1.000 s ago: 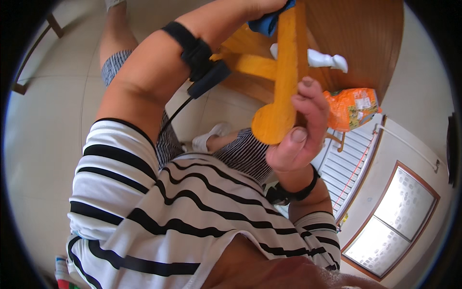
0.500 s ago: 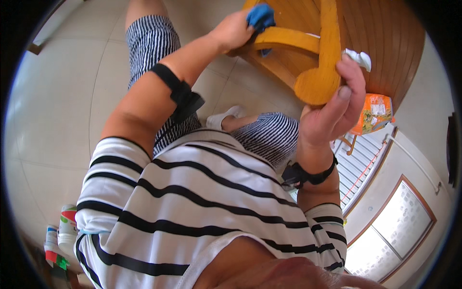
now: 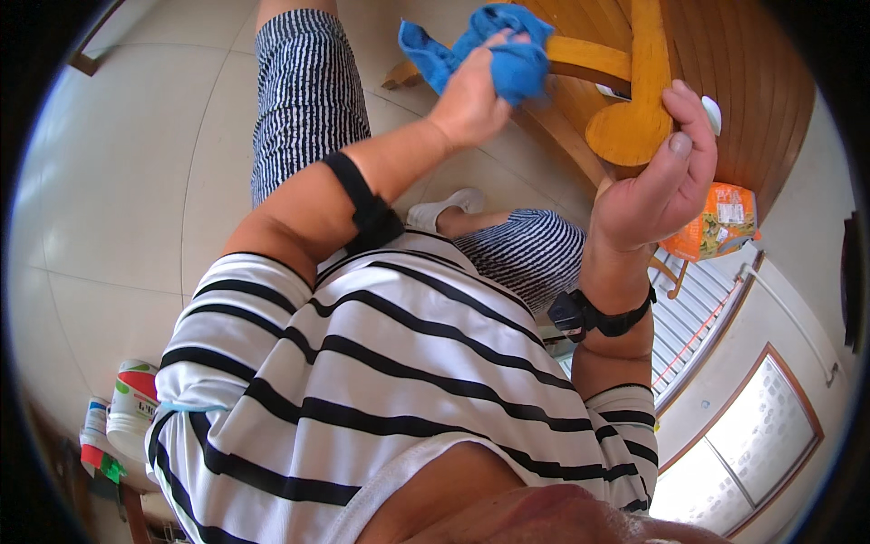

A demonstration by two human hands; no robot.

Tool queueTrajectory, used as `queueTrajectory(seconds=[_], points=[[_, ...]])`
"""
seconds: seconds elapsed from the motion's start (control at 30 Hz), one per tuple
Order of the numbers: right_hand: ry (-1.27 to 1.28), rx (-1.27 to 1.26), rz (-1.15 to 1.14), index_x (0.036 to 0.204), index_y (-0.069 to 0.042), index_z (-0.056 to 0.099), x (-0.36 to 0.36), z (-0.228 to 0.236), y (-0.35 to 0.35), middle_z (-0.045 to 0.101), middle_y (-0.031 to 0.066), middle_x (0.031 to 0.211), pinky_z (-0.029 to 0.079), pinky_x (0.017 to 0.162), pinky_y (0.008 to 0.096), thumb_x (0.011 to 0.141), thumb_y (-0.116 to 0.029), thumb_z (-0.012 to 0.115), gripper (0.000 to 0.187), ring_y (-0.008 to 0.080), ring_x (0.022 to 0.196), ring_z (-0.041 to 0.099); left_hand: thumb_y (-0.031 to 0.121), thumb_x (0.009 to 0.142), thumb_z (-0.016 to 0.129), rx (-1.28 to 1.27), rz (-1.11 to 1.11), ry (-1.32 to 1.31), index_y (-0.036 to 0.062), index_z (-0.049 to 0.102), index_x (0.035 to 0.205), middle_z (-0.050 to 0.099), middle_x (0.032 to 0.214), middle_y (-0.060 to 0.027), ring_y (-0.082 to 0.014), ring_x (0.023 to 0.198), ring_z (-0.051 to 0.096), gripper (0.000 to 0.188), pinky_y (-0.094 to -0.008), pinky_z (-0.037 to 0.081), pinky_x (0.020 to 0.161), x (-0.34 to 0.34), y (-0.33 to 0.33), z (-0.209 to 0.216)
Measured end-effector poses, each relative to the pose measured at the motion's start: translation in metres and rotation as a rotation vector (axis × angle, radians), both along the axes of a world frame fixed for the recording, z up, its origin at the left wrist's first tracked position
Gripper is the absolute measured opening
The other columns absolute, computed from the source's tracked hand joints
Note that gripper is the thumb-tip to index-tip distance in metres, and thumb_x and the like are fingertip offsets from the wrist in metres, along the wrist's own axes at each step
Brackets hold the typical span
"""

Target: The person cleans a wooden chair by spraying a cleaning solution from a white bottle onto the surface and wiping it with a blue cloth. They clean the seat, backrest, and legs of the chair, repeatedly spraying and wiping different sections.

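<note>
Left hand (image 3: 471, 95) gripping a bunched blue cloth (image 3: 494, 45) against a yellow wooden chair's crosspiece (image 3: 589, 59), right hand (image 3: 657, 177) clasping the chair's rounded leg end (image 3: 634, 127), leg running lengthwise up the frame, orange bag (image 3: 716, 222) just beyond

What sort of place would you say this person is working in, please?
Probably a room in a home: pale floor tiles, a yellow wooden chair by a round wooden table, and a framed window.
</note>
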State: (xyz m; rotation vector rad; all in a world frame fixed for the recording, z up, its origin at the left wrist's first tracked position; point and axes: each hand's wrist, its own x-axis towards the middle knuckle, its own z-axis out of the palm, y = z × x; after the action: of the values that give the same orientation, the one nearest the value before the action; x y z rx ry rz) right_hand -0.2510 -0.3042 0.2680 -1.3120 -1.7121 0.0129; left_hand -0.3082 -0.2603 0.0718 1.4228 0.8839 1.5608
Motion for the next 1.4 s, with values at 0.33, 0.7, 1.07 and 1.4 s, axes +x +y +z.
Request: queueTrajectory(seconds=[0.33,0.7,1.07,1.4], points=[[-0.103,0.055,0.032,0.106,0.007,0.061,0.003,0.000,0.005,0.062,0.0172,0.113,0.044,0.096,0.0331,0.094,-0.008,0.040,0.028,0.0231,0.107,0.058,0.018,0.085,0.048,-0.827,-0.242,-0.117,-0.0107,0.062,0.084,0.066,0.079,-0.0222,-0.0321,0.072,0.062,0.032,-0.0423,0.049,0.068,-0.009,0.014,-0.050],[0.087,-0.086,0.174,0.129,0.003,0.048,0.024,0.009,0.002,0.050,0.0147,0.134,0.034,0.106,0.0344,0.099,-0.031,0.038,0.046,0.0211,0.123,0.046,0.009,0.085,0.046,-0.373,-0.407,-0.242,0.0017,0.062,0.111,0.065,0.101,-0.0161,-0.0275,0.088,0.061,0.031,-0.0367,0.051,0.077,-0.015,0.061,-0.020],[0.083,-0.132,-1.174,0.143,0.009,0.018,0.233,-0.022,0.036,0.034,0.0319,0.139,0.032,0.110,0.0435,0.068,-0.033,0.085,0.109,0.0396,0.133,0.036,0.044,0.099,0.037,-0.882,-0.693,-0.814,0.0043,0.047,0.133,0.055,0.131,-0.0161,-0.0314,0.111,0.058,0.053,-0.0419,0.049,0.096,-0.082,0.011,0.044],[0.613,0.253,-0.995,0.145,0.004,0.024,0.312,-0.067,0.110,0.051,0.0221,0.132,0.048,0.095,0.0373,0.068,-0.016,0.085,0.100,0.0307,0.117,0.056,0.049,0.094,0.046,-0.841,-0.671,-0.745,0.0065,0.044,0.135,0.053,0.133,-0.0153,-0.0304,0.103,0.058,0.060,-0.0429,0.052,0.086,-0.099,0.001,0.040]])
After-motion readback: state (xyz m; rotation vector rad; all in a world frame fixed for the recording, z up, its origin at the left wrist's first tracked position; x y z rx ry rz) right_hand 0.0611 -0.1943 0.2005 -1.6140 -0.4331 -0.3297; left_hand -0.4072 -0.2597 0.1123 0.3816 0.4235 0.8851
